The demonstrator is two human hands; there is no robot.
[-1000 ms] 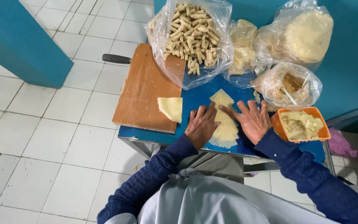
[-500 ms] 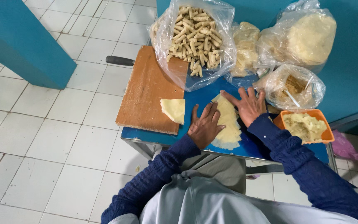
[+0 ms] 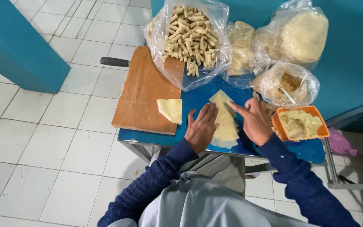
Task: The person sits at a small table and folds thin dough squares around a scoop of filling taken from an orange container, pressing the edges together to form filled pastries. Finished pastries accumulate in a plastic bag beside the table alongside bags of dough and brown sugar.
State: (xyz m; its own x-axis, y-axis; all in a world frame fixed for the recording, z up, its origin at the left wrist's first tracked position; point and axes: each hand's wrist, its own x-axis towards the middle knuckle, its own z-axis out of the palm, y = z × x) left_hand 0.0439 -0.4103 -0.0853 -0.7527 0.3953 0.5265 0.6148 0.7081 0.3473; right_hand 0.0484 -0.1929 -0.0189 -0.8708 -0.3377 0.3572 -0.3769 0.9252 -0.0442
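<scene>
A stack of pale triangular dough wrappers (image 3: pixel 224 122) lies on the blue table (image 3: pixel 198 98). My left hand (image 3: pixel 201 128) rests flat on the stack's left edge, fingers together and extended. My right hand (image 3: pixel 255 120) is at the stack's right side, its index finger pointing onto the top wrapper near the tip. One separate wrapper piece (image 3: pixel 169 110) lies half on the brown wooden board (image 3: pixel 141 90), to the left of my left hand. An orange tub of pale filling (image 3: pixel 300 122) stands just right of my right hand.
Clear plastic bags stand at the table's back: one with several rolled sticks (image 3: pixel 192 31), one with folded dough (image 3: pixel 240 44), one with round sheets (image 3: pixel 303 33), one with crumbs (image 3: pixel 288 84). A black handle (image 3: pixel 114 62) sticks out left of the board. White tiled floor (image 3: pixel 43 138) lies left.
My right hand has shifted from lying flat with spread fingers to pointing with its index finger on the top wrapper. My left hand has slid up along the stack's left edge.
</scene>
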